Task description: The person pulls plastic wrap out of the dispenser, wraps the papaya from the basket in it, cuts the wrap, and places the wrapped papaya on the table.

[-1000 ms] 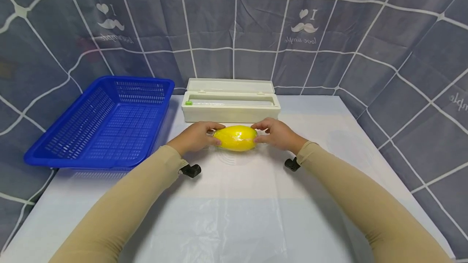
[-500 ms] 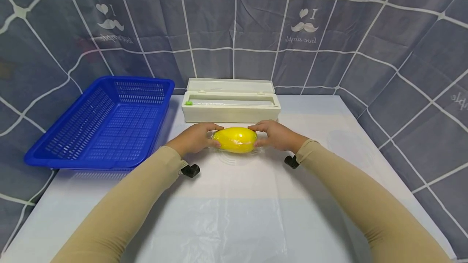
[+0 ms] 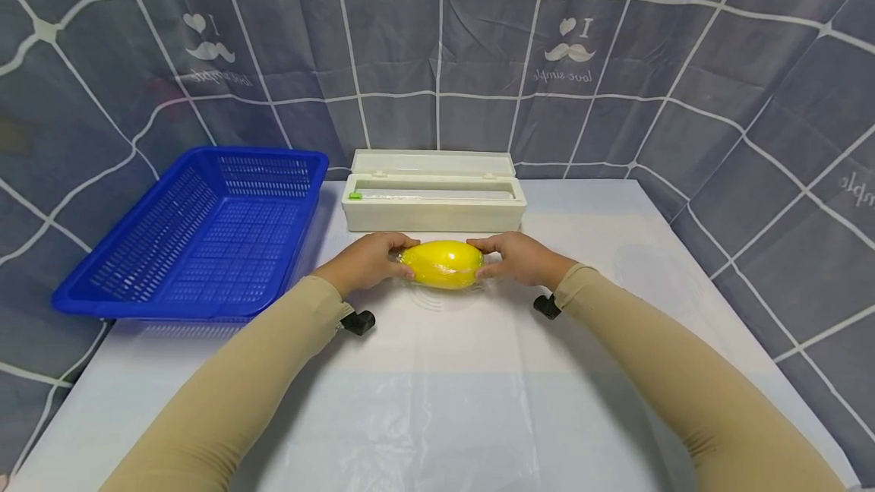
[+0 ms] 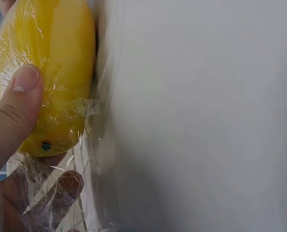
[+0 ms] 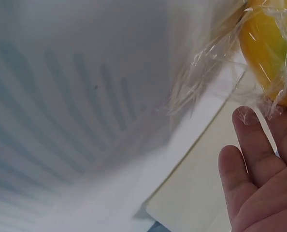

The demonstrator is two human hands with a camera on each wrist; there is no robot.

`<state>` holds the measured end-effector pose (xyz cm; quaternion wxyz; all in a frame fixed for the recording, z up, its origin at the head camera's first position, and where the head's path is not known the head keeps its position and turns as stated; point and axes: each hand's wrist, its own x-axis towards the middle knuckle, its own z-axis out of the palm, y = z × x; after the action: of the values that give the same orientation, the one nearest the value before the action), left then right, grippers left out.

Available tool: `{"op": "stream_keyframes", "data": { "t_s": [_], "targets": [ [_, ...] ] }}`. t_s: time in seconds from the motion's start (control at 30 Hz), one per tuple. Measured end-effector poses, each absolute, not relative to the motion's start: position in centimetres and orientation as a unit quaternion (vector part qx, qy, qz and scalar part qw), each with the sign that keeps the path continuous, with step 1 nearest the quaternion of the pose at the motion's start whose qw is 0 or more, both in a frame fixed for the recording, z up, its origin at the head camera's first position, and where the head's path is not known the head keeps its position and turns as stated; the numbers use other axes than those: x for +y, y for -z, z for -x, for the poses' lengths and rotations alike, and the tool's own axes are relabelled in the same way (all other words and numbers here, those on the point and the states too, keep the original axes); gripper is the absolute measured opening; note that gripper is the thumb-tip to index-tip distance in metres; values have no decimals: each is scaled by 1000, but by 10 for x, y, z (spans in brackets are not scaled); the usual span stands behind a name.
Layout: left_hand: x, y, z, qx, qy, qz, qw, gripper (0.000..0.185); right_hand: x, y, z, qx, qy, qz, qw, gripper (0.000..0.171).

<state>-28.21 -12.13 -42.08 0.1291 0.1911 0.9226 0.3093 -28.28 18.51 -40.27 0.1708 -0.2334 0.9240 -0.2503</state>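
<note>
At the middle of the frame, on the white table (image 3: 615, 234), a film-wrapped yellow mango (image 3: 441, 264) is grasped at its ends by the left hand (image 3: 364, 261) and right hand (image 3: 521, 257), before a cream wrap dispenser (image 3: 434, 200), under a grey curtain (image 3: 437, 44) printed "love simple" upper right.

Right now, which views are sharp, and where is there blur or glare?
Head view: sharp, evenly lit, curtain lines bowed by the wide lens. Left wrist view: wrapped yellow fruit and thumb crisp, glints on the film, table smeared. Right wrist view: mostly blurred; only the fingers are fairly clear.
</note>
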Motion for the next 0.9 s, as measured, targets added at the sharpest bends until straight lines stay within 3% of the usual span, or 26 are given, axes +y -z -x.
{"op": "stream_keyframes", "data": {
  "t_s": [0.9],
  "targets": [
    [-124, 424, 283, 913, -338, -185, 136, 65, 188, 413, 284, 907, 293, 251, 167, 73]
  ]
}}
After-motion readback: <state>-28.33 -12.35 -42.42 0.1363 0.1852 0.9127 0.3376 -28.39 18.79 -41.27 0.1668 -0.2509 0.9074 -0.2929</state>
